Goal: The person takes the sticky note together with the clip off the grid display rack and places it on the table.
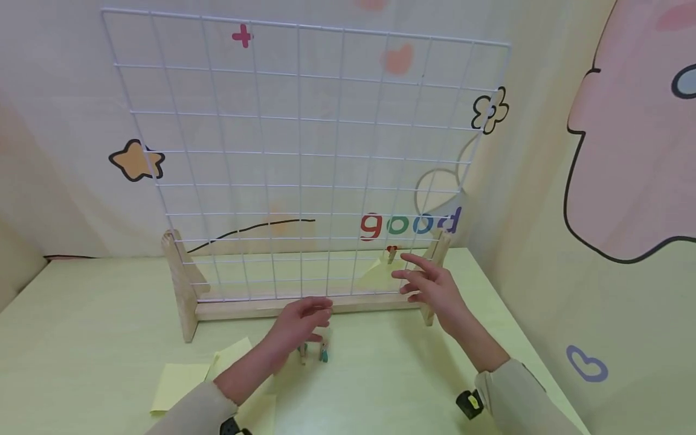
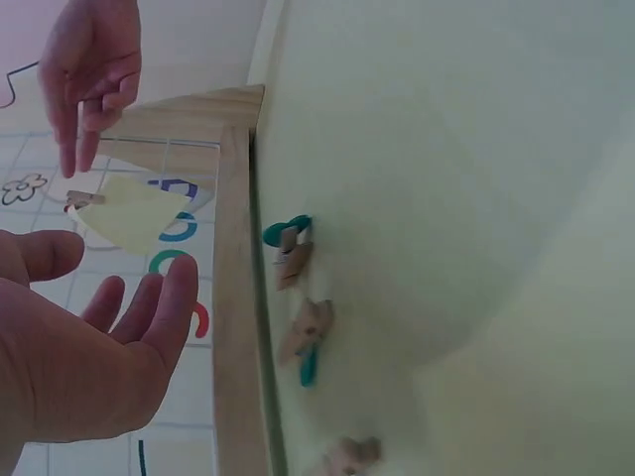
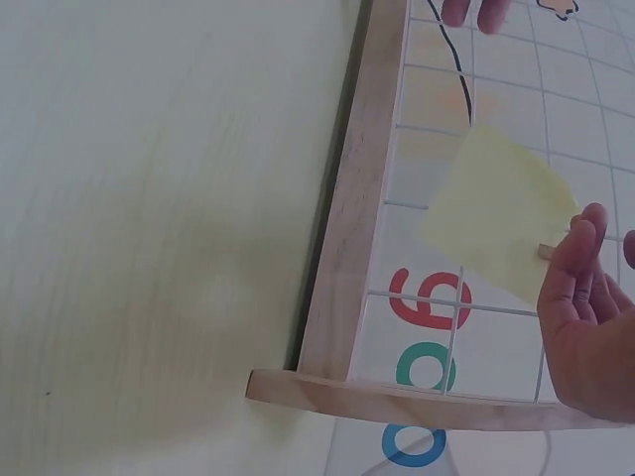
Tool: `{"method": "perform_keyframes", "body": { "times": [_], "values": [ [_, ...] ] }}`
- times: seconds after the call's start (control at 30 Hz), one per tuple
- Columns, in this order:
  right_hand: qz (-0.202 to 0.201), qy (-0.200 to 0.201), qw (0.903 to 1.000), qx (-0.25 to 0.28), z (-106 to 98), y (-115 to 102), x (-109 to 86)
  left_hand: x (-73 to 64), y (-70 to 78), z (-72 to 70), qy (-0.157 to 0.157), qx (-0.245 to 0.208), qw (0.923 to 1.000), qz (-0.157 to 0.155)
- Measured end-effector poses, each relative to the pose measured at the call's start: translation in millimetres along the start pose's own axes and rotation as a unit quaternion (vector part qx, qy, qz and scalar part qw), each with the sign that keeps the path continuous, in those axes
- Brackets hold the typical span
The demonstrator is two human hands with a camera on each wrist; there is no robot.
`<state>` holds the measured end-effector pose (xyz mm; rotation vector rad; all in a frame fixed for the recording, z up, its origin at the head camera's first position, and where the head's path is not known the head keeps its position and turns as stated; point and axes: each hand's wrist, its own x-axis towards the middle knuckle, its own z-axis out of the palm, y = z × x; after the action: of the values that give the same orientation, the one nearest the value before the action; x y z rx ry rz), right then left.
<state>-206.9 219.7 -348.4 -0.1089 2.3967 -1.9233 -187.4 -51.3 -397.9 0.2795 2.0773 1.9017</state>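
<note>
A yellow paper note [image 1: 375,276] hangs at the lower right of a white wire grid [image 1: 299,152], fastened by a small wooden clothespin [image 1: 391,256] with a red heart. My right hand [image 1: 435,291] is beside that clothespin, fingers extended and holding nothing. In the right wrist view, the fingertips overlap the end of the clothespin [image 3: 546,252] at the edge of the note [image 3: 496,213]. My left hand [image 1: 299,326] hovers before the grid's wooden base bar, its fingers loosely bent around nothing. Below it on the table lie clothespins with teal pieces [image 2: 290,256], partly hidden in the head view.
Wooden feet [image 1: 182,290] hold the grid upright at both ends of the base bar [image 1: 234,310]. More yellow notes [image 1: 179,386] lie at the table's front left, partly under the left forearm. Printed walls stand behind and to the right.
</note>
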Motion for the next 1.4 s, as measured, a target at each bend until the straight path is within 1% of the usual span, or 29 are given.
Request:
{"method": "perform_keyframes", "body": {
  "times": [0.1, 0.17, 0.33, 0.4, 0.53, 0.67, 0.8, 0.9, 1.07, 1.13, 1.2, 1.4],
  "values": [
    [-0.002, 0.012, 0.9999, -0.007, 3.3, -2.5, 8.3, 17.8, 3.0, 8.0, -0.006, 0.028, 0.9993, 0.025],
    [-0.007, 0.013, 0.9998, -0.016, 5.2, -4.2, 13.0, 27.8, 5.0, 14.7, -0.007, 0.040, 0.9985, 0.036],
    [-0.006, 0.016, 0.9991, -0.038, 8.5, -8.3, 21.2, 45.6, 9.5, 31.6, -0.007, 0.062, 0.9970, 0.046],
    [-0.005, 0.016, 0.9987, -0.048, 9.6, -9.1, 24.8, 50.8, 10.9, 37.0, 0.003, 0.072, 0.9962, 0.048],
    [-0.004, 0.021, 0.9980, -0.060, 11.7, -8.7, 31.7, 60.3, 12.7, 45.8, 0.032, 0.096, 0.9932, 0.057],
    [0.001, 0.037, 0.9982, -0.048, 14.1, -6.0, 36.0, 69.7, 12.1, 54.3, 0.059, 0.112, 0.9891, 0.074],
    [-0.001, 0.053, 0.9981, -0.033, 17.1, -4.0, 38.3, 77.2, 12.3, 61.6, 0.093, 0.119, 0.9835, 0.100],
    [-0.005, 0.063, 0.9976, -0.029, 18.9, -3.6, 40.0, 82.2, 12.2, 65.4, 0.115, 0.114, 0.9810, 0.107],
    [-0.016, 0.069, 0.9972, -0.023, 20.3, -1.9, 42.1, 85.5, 11.7, 67.3, 0.136, 0.099, 0.9819, 0.087],
    [-0.020, 0.071, 0.9971, -0.020, 20.1, -1.0, 42.3, 85.8, 11.9, 67.2, 0.139, 0.096, 0.9826, 0.078],
    [-0.023, 0.074, 0.9968, -0.021, 19.9, 0.2, 43.0, 86.1, 11.4, 66.8, 0.137, 0.096, 0.9831, 0.075],
    [-0.023, 0.089, 0.9956, -0.017, 19.7, 2.5, 44.3, 86.6, 11.0, 67.4, 0.133, 0.101, 0.9822, 0.086]
  ]
}}
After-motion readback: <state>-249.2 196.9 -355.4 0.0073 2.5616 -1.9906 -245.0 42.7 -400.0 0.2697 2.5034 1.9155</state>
